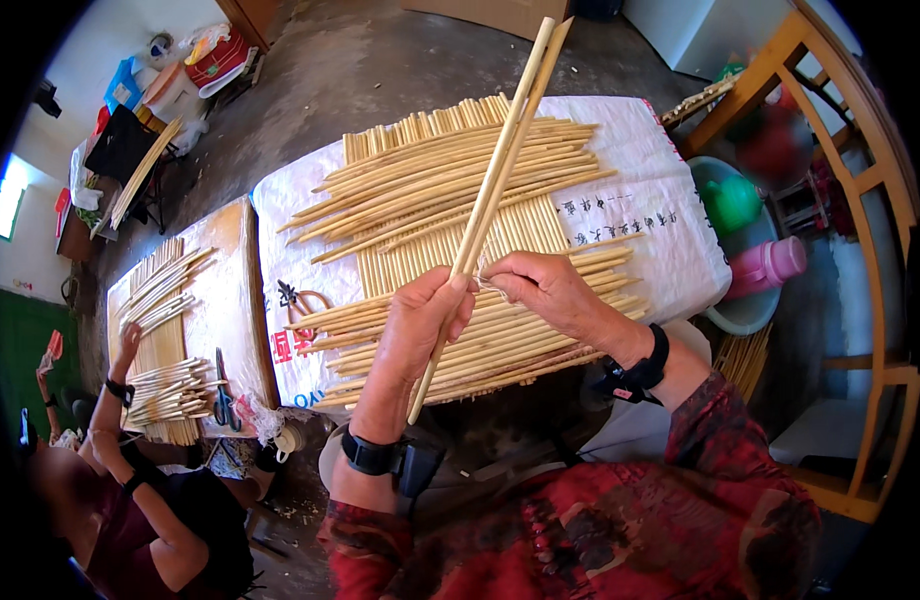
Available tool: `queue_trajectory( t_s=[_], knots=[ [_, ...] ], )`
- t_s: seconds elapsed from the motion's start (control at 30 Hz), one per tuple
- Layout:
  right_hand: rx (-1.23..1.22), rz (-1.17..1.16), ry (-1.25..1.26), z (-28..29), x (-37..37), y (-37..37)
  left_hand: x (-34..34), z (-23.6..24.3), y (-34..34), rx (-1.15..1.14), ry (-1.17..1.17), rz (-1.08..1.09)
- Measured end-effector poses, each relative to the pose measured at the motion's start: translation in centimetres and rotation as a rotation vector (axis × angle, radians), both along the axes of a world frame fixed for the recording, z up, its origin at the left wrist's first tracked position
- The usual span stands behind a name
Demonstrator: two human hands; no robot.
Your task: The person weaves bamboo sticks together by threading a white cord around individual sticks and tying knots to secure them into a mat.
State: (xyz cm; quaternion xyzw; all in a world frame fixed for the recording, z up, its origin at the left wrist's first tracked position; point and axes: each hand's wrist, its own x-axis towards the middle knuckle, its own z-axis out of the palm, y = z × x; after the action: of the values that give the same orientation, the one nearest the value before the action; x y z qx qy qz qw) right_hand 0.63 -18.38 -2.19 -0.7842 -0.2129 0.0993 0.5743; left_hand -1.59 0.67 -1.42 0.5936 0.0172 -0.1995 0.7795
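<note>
My left hand is closed round a pair of long pale reed sticks, which slant up and away over the table. Close beside it, my right hand pinches a thin pale cord at the sticks. Whether the cord goes right round both sticks is hidden by the fingers. Below my hands lies a mat of close-set sticks, running away from me. Loose sticks lie crosswise over it in a far bundle and a near bundle. A pair of scissors rests left of the mat.
A white sheet covers my table. At the left, a co-worker sits by a second table with sticks and dark scissors. On my right are a basin, a pink jug and a wooden frame.
</note>
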Motion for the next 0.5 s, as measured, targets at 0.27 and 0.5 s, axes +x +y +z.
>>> queue_trajectory(
  t_s=[0.27, 0.5],
  knots=[
    [0.04, 0.029, 0.254, 1.0, -1.4, -0.8, -0.3, -0.3, 0.7, 0.049, -0.035, -0.009],
    [-0.026, -0.003, 0.17, 1.1, -2.1, -1.0, -0.8, 0.2, 0.1, 0.047, 0.007, 0.015]
  ],
)
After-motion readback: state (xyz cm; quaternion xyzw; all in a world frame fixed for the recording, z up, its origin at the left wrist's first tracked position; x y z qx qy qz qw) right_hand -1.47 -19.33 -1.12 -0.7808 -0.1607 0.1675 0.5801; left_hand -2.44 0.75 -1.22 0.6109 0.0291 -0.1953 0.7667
